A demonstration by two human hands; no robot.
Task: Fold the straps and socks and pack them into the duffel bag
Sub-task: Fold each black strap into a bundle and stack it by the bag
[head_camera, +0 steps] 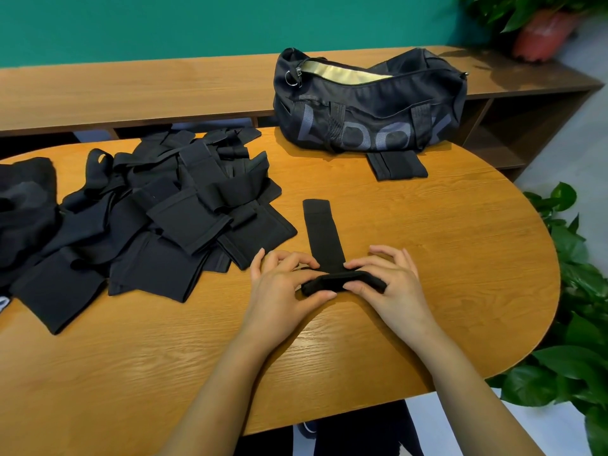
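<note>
Hands meet over the near middle of the oval wooden table (427,258) in the head view, both on one black strap (324,235). The strap's near end is doubled into a thick roll lying crosswise, and the rest runs flat on the table away from the person. The left hand (283,284) pinches the roll's left end, thumb on the near side and curled fingers over the top. The right hand (391,281) grasps the right end the same way, its forefinger laid along the top of the roll and its thumb in front. To the left, just beside the strap but apart from it, sprawls a pile of straps (158,218), black and unfolded, overlapping one another; whether any of them are socks cannot be told. A dark cloth (23,199) lies at the table's left edge. At the far side of the table sits the duffel bag (368,103), dark with large grey lettering, its top zip open on a pale yellow lining. One folded piece (396,164) lies on the table touching the front of the bag. A wooden bench (131,90) runs behind the table along a green wall, and leafy plants (575,357) stand on the floor to the right.
</note>
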